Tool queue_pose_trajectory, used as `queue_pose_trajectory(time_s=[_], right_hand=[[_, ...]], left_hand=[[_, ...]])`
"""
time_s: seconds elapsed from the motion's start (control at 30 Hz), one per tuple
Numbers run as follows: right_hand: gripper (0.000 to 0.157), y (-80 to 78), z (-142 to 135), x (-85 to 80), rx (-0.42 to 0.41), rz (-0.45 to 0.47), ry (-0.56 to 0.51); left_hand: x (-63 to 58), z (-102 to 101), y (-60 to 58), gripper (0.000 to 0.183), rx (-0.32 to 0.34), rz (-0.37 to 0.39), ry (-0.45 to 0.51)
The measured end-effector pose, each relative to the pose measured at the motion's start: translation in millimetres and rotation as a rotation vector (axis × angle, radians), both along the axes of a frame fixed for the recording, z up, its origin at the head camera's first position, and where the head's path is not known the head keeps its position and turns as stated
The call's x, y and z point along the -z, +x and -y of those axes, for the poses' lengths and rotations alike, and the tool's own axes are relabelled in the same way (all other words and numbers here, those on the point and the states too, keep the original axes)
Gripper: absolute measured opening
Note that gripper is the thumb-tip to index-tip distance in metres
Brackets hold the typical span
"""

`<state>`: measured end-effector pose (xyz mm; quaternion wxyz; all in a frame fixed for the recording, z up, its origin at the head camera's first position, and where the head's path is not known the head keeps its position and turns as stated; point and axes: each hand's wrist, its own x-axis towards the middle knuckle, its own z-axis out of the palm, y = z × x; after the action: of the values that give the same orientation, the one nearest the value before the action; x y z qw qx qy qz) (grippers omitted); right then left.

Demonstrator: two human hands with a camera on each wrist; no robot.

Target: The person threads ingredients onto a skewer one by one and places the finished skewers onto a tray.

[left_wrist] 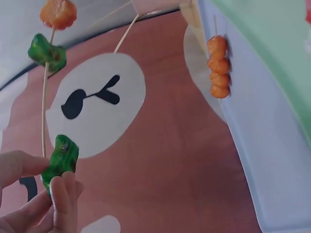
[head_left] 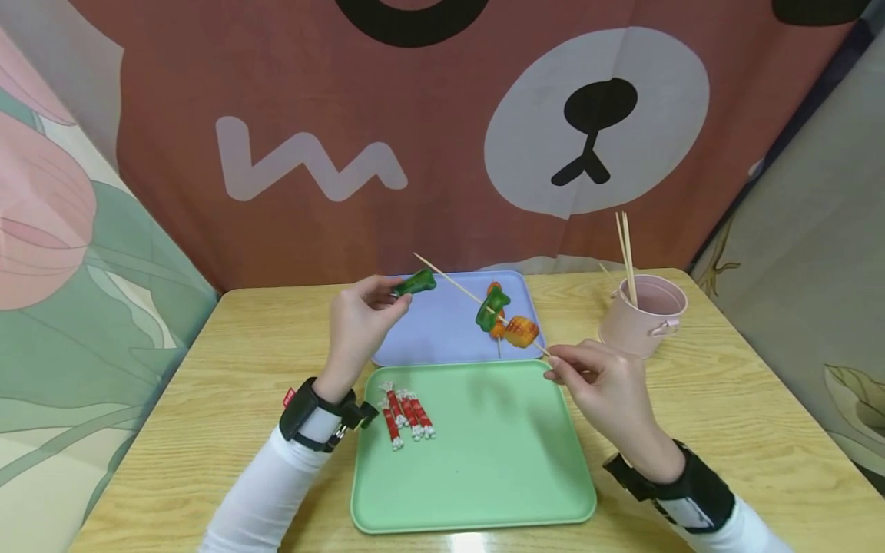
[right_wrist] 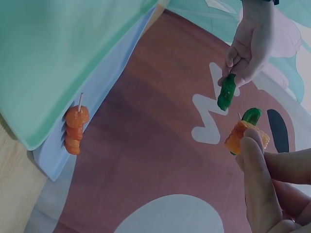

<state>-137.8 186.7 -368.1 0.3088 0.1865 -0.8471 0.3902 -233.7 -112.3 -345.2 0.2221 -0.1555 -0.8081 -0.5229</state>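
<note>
My left hand (head_left: pixel 361 326) pinches a glossy green pepper piece (head_left: pixel 417 282) between thumb and fingers above the lilac tray (head_left: pixel 422 338). Between thumb and fingertips, my right hand (head_left: pixel 608 384) grips the lower end of a thin wooden skewer (head_left: pixel 452 283) that slants up to the left. Threaded on it are an orange, scored chunk (head_left: pixel 522 332) near the fingers and another green pepper piece (head_left: pixel 492 309) above that. The skewer's bare tip points near the loose pepper. In the left wrist view, the held pepper (left_wrist: pixel 62 158) overlaps the skewer's end.
A skewer of orange balls (left_wrist: pixel 218 65) lies on the lilac tray. In front, a green tray (head_left: pixel 477 461) bears several red-and-white wrapped sticks (head_left: pixel 408 413) at its left. At the right stands a pink bucket (head_left: pixel 632 322) with several bare skewers (head_left: pixel 626 257). A printed curtain (head_left: pixel 311 238) hangs behind.
</note>
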Motion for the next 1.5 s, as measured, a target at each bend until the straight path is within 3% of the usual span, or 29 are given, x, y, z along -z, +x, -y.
queue_pose_trajectory(time_s=[0.33,0.57,0.67,1.5], right_hand=[[0.014,2.6,4.2,-1.0,-0.015,0.021,-0.026],[0.014,3.4,7.7,-2.4,-0.03,0.024,-0.036],[0.015,3.5,9.1,-2.8,-0.035,0.019,-0.035],[0.015,2.0,12.6,-4.5,-0.07,0.019,-0.031]], left_hand=[[-7.4,4.2,-7.4,0.025,-0.121,-0.131,0.19],[-34.9,-1.0,10.2,0.024,-0.14,-0.186,0.233],[-39.0,-1.6,12.5,0.024,-0.131,-0.177,0.255],[-39.1,-4.2,17.9,0.024,-0.106,-0.175,0.251]])
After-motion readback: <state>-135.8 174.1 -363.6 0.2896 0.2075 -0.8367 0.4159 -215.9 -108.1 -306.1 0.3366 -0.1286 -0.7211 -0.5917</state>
